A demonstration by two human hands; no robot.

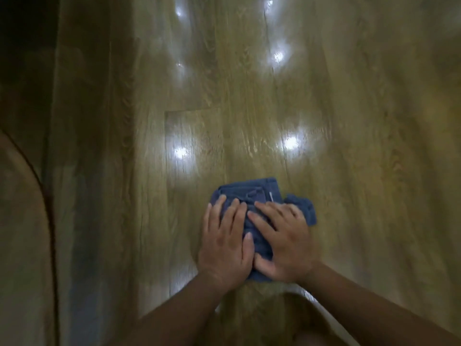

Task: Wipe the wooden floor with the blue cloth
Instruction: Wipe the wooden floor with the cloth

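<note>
Our blue cloth (262,203), bunched, lies flat on the wooden floor (361,158) near the bottom middle of the view. Our left hand (225,243) and right hand (284,243) press it side by side, fingers straight and spread, likely to bear down evenly while wiping.

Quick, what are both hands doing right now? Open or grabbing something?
Left hand: open, fingers flat, pressing on the blue cloth.
Right hand: open too, fingers flat, pressing on the same cloth.
</note>
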